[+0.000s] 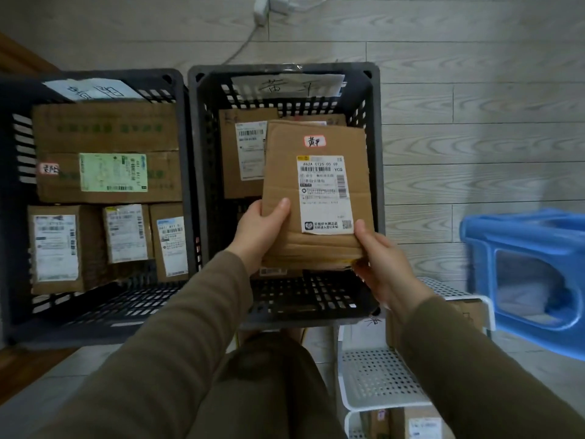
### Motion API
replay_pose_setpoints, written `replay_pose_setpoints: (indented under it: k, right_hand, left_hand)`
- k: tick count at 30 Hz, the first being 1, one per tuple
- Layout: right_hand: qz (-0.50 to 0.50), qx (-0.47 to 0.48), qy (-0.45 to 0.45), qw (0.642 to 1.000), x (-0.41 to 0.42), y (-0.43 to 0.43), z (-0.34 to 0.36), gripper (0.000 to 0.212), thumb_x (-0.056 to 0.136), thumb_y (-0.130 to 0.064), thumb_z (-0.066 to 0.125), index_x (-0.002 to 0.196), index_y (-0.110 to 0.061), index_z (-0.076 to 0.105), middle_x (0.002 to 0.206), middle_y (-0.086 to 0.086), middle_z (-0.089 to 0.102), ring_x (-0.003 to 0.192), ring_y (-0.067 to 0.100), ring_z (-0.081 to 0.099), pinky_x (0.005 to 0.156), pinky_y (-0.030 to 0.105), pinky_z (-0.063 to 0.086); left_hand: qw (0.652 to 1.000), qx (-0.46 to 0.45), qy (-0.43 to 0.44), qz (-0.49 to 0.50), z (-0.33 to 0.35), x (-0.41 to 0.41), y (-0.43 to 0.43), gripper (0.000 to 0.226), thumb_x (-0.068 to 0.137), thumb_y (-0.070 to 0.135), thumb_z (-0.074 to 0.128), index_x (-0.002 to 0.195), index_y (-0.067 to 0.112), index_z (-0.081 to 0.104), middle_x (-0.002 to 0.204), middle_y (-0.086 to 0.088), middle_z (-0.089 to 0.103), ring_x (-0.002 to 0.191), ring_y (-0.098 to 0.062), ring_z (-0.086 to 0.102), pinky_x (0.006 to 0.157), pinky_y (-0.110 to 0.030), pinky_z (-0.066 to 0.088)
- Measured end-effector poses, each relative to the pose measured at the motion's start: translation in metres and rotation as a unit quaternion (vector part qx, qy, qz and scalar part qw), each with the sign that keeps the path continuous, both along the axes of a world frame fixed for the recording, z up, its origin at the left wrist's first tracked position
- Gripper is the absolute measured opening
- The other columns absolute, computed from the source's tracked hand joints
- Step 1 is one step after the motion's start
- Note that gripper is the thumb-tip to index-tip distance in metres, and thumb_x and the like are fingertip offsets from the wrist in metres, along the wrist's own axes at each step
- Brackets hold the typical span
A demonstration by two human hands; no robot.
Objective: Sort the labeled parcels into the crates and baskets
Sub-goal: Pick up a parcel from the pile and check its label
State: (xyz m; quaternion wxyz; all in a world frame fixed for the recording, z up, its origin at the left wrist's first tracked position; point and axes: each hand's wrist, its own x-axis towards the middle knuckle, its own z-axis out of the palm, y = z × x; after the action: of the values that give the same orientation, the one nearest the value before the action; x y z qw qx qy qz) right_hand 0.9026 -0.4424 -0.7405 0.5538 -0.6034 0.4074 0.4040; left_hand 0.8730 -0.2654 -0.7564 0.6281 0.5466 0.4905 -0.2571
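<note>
At far left a dark slatted crate (95,90) stands on the floor, a handwritten paper tag (91,90) on its far rim; inside lie a large brown box with a green label (107,153) and three smaller labeled parcels (107,242) side by side nearer the person. Touching it on the right is a second dark crate (285,71), also tagged with a handwritten sheet (286,85), holding an upright parcel with a white label (242,153) against its left wall. Above this crate's opening the held parcel (316,191), a flat brown cardboard packet with a white shipping label and a small red-edged handwritten sticker, is gripped at its near end by both hands: the left hand (258,232) clasps the lower left edge with the thumb on top, and the right hand (384,264) pinches the lower right corner. Both arms wear olive sleeves (177,359). Lower right, white perforated baskets (376,378) hold more parcels, and a blue plastic stool (531,280) lies tipped beside them on the floor.
</note>
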Motion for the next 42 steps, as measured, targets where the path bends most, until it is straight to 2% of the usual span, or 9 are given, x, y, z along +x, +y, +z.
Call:
replay_pose_setpoints:
  k: [4, 7, 10, 13, 20, 24, 31, 38, 42]
  right_hand:
    - [-0.071, -0.024, -0.036, 0.997, 0.019, 0.01, -0.017, 0.019, 0.091, -0.027, 0.06, 0.102, -0.011, 0.058, 0.094, 0.004, 0.065, 0.082, 0.013, 0.062, 0.064, 0.021, 0.048]
    - [-0.146, -0.048, -0.044, 0.987, 0.031, 0.018, -0.033, 0.034, 0.088, -0.024, 0.065, 0.113, -0.004, 0.055, 0.098, 0.008, 0.064, 0.085, 0.015, 0.062, 0.063, 0.022, 0.048]
    - [-0.204, -0.075, -0.028, 0.976, 0.039, 0.027, -0.052, 0.049, 0.084, -0.025, 0.071, 0.121, -0.002, 0.051, 0.111, 0.013, 0.062, 0.096, 0.023, 0.063, 0.079, 0.033, 0.054]
    - [-0.254, -0.071, 0.004, 0.965, 0.045, 0.037, -0.068, 0.044, 0.084, -0.024, 0.07, 0.116, -0.004, 0.049, 0.114, 0.012, 0.059, 0.1, 0.026, 0.061, 0.092, 0.045, 0.052]
    - [-0.319, -0.023, 0.0, 0.947, 0.067, 0.047, -0.101, 0.032, 0.089, -0.023, 0.064, 0.111, -0.007, 0.048, 0.105, 0.012, 0.061, 0.098, 0.026, 0.061, 0.094, 0.042, 0.051]
    - [-0.325, -0.019, 0.007, 0.946, 0.075, 0.047, -0.121, 0.032, 0.087, -0.026, 0.066, 0.109, -0.009, 0.05, 0.117, 0.013, 0.062, 0.105, 0.027, 0.062, 0.095, 0.045, 0.051]
    - [-0.289, -0.052, 0.02, 0.956, 0.072, 0.043, -0.132, 0.029, 0.088, -0.032, 0.065, 0.101, -0.01, 0.049, 0.115, 0.011, 0.061, 0.101, 0.025, 0.061, 0.092, 0.043, 0.052]
    - [-0.258, -0.067, 0.059, 0.962, 0.074, 0.048, -0.104, 0.046, 0.087, -0.032, 0.066, 0.127, -0.015, 0.05, 0.115, 0.011, 0.059, 0.098, 0.029, 0.059, 0.089, 0.043, 0.052]
    - [-0.172, -0.088, 0.063, 0.979, 0.064, 0.062, -0.067, 0.042, 0.092, -0.025, 0.06, 0.131, -0.012, 0.05, 0.114, 0.008, 0.058, 0.095, 0.022, 0.061, 0.086, 0.03, 0.05]
  left_hand:
    - [0.999, -0.034, -0.004, -0.015, -0.017, 0.017, 0.003, 0.051, 0.09, 0.035, 0.06, 0.135, 0.021, 0.04, 0.104, 0.007, 0.056, 0.088, -0.009, 0.056, 0.066, -0.027, 0.046]
    - [0.999, -0.04, -0.022, -0.002, -0.034, 0.031, 0.004, 0.05, 0.091, 0.031, 0.061, 0.135, 0.019, 0.042, 0.114, 0.004, 0.06, 0.099, -0.015, 0.06, 0.083, -0.036, 0.052]
    - [0.998, -0.039, -0.043, -0.002, -0.054, 0.043, 0.004, 0.052, 0.09, 0.029, 0.062, 0.137, 0.018, 0.042, 0.124, -0.001, 0.06, 0.109, -0.019, 0.059, 0.097, -0.042, 0.048]
    - [0.998, -0.036, -0.051, -0.005, -0.074, 0.049, 0.006, 0.056, 0.09, 0.029, 0.062, 0.14, 0.017, 0.039, 0.127, -0.003, 0.058, 0.112, -0.02, 0.058, 0.1, -0.041, 0.047]
    - [0.996, -0.015, -0.086, -0.023, -0.103, 0.065, 0.007, 0.054, 0.092, 0.03, 0.058, 0.14, 0.019, 0.037, 0.126, 0.001, 0.055, 0.113, -0.016, 0.055, 0.098, -0.032, 0.046]
    - [0.995, 0.001, -0.094, -0.027, -0.113, 0.071, 0.005, 0.054, 0.093, 0.028, 0.058, 0.141, 0.019, 0.035, 0.118, 0.005, 0.053, 0.104, -0.01, 0.051, 0.089, -0.025, 0.043]
    - [0.995, 0.018, -0.089, -0.031, -0.124, 0.068, -0.001, 0.058, 0.091, 0.024, 0.06, 0.142, 0.017, 0.034, 0.13, 0.001, 0.053, 0.115, -0.014, 0.052, 0.098, -0.03, 0.044]
    - [0.997, 0.033, -0.038, -0.066, -0.105, 0.071, 0.01, 0.071, 0.091, 0.033, 0.06, 0.148, 0.011, 0.025, 0.148, -0.007, 0.037, 0.134, -0.024, 0.039, 0.11, -0.037, 0.035]
    - [0.996, 0.048, -0.021, -0.068, -0.071, 0.057, 0.025, 0.07, 0.093, 0.037, 0.055, 0.149, 0.01, 0.022, 0.15, -0.008, 0.033, 0.136, -0.024, 0.034, 0.107, -0.035, 0.032]
